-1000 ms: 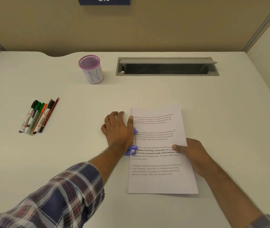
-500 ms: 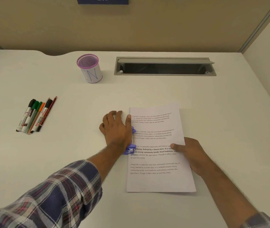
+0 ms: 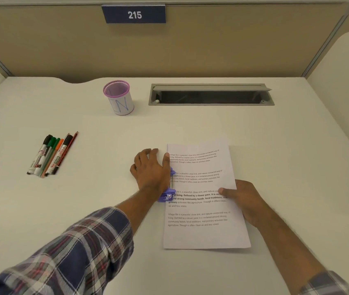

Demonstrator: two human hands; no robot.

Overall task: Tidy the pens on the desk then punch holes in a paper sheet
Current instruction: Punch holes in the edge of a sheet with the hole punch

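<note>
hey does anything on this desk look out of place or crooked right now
The pens lie bunched on the desk at the left, while the pen cup stands apart from them. The paper sits slightly askew under the right hand; the left hand presses the hole punch. Nothing looks spilled or damaged.

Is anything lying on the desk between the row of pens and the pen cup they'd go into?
Nothing visible does. The pens lie in a row at the left of the desk, and the stretch up to the pen cup is bare. Both hands are busy at the paper, away from that path.
</note>
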